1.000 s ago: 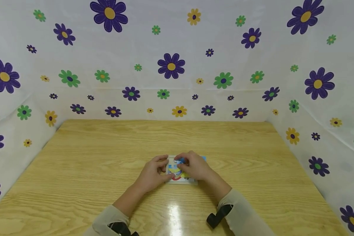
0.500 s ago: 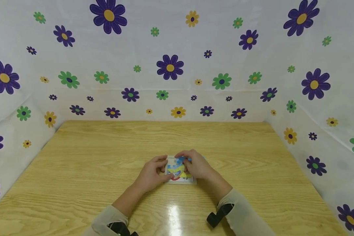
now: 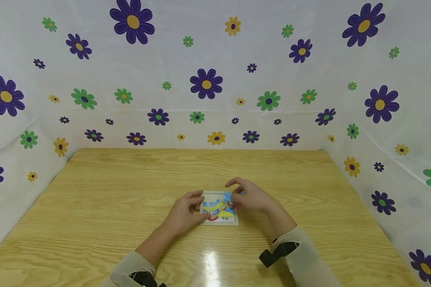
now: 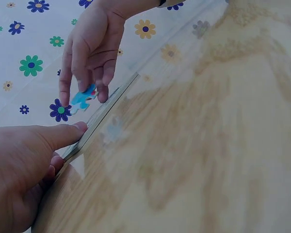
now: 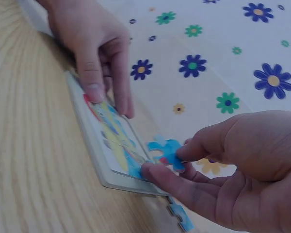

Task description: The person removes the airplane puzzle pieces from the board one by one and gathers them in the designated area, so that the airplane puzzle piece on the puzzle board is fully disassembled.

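A framed jigsaw puzzle (image 3: 220,213) with a yellow airplane picture lies on the table, its upper part partly unfilled. My left hand (image 3: 184,213) grips the frame's left side, thumb on top, as the left wrist view also shows. Just above the frame's right side, my right hand (image 3: 253,196) pinches a blue puzzle piece (image 5: 167,153) between thumb and fingers. That piece is raised off the puzzle in the left wrist view. Another blue piece (image 5: 181,217) lies on the table beside the frame's edge, below the right fingers in the right wrist view.
The wooden table (image 3: 129,179) extends around the puzzle on all sides. A white cloth with printed flowers (image 3: 172,59) stands behind the table and along both sides. Black straps with cameras are on both wrists.
My right hand has moved right and lifted from the puzzle's upper middle, with the blue piece pinched. More of the airplane picture shows. My left hand stays on the frame.
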A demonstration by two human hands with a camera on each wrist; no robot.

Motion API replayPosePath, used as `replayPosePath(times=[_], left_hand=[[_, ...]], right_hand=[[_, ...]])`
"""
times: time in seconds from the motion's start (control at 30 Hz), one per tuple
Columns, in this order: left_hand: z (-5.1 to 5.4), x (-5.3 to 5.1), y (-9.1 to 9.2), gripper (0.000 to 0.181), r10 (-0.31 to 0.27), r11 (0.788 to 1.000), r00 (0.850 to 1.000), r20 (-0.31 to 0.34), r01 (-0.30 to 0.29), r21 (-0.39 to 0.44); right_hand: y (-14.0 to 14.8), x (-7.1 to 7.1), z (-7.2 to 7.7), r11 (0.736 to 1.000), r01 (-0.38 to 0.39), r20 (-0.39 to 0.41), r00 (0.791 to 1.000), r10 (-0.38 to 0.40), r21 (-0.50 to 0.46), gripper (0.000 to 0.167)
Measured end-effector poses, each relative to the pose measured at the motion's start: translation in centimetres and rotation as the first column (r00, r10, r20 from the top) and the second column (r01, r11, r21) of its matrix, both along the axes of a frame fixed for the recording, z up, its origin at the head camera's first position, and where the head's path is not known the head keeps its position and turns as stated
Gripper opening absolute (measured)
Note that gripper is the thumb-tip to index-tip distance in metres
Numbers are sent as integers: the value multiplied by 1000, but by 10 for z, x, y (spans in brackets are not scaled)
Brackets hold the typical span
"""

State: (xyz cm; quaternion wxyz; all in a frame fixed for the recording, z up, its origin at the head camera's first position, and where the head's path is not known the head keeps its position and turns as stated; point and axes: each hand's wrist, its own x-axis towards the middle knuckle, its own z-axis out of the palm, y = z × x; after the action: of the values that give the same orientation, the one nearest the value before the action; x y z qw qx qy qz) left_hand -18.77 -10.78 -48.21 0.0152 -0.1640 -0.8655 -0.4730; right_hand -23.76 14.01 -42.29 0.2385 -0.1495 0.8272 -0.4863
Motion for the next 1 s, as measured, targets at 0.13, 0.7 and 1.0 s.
replayPosePath(times=[0.13, 0.7, 1.0], left_hand=[[0, 0, 0, 59, 2, 1000, 1000, 4, -2, -3], [1, 1, 3, 58, 16, 1000, 1000, 24, -17, 27], [3, 2, 3, 59, 26, 999, 999, 33, -26, 22]], right_hand=[[12, -4, 2, 1000, 17, 11, 1000, -18, 23, 22], [61, -20, 4, 985, 152, 14, 988, -153, 80, 23], [74, -22, -1, 979, 190, 5, 982, -190, 70, 25]])
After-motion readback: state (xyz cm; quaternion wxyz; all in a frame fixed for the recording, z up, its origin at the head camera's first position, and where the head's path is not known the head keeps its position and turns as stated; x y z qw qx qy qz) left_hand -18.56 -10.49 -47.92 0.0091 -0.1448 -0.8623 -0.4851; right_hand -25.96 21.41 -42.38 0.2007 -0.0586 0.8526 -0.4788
